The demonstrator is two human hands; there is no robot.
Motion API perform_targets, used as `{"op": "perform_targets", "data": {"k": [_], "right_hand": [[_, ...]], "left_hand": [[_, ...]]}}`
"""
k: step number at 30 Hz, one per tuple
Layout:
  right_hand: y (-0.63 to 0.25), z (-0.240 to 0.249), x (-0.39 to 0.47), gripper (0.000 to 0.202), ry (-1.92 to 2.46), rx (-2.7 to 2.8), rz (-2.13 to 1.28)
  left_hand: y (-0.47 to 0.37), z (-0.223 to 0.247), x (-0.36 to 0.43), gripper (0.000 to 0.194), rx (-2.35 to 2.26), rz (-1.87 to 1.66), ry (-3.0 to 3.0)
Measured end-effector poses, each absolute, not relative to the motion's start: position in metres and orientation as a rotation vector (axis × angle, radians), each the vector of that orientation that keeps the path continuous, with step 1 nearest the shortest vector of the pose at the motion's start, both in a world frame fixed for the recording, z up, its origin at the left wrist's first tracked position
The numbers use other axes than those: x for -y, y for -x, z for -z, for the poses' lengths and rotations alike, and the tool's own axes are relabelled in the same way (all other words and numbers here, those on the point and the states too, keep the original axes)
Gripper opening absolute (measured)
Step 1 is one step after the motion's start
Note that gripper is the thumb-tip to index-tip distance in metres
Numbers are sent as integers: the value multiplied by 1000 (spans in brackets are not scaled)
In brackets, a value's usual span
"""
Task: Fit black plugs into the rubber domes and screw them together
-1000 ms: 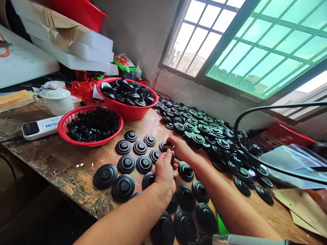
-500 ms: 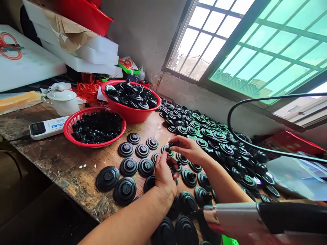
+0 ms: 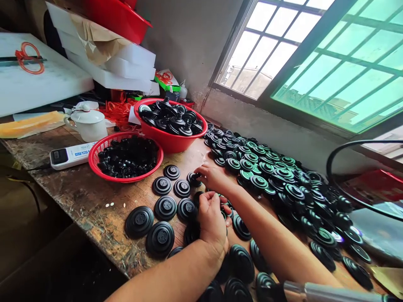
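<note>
Black ridged discs (image 3: 165, 207) lie spaced out in rows on the worn wooden table (image 3: 94, 209). My right hand (image 3: 209, 176) reaches over the back of these rows, its fingertips pinched on a small black part at a disc (image 3: 192, 179). Nearer to me, my left hand (image 3: 212, 214) is curled above the discs, with its fingers partly round small black parts that are mostly hidden by the hand. Small black parts (image 3: 129, 157) fill a red mesh basket (image 3: 126, 179) at the left.
Behind the mesh basket stands a red bowl (image 3: 173, 142) heaped with black discs. A large pile of discs (image 3: 283, 176) runs along the wall. A lidded white mug (image 3: 90, 126) and a white device (image 3: 71, 156) are at the left. A metal tool (image 3: 315, 291) crosses the lower right.
My right hand has moved left to a disc farther back in the rows. The view has shifted, and the metal tool sits lower in the picture.
</note>
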State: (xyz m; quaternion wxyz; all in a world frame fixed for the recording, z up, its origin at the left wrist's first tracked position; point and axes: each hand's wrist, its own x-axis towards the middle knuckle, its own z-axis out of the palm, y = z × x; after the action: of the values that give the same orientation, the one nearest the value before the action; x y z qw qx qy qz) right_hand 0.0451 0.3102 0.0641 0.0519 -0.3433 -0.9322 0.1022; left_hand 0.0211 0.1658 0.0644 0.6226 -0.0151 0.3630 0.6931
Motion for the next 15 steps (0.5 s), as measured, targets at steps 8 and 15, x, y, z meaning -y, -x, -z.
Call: {"op": "perform_targets", "data": {"k": [8,15], "right_hand": [[-45,-62,-318,21,1048,2894,-314],[-53,-60,-313,24,1070,2719,-406]], "left_hand": [[-21,-69,-164,51,-841,-1514,28],[-24,-65,-164,74,-778,-1475,-4]]}}
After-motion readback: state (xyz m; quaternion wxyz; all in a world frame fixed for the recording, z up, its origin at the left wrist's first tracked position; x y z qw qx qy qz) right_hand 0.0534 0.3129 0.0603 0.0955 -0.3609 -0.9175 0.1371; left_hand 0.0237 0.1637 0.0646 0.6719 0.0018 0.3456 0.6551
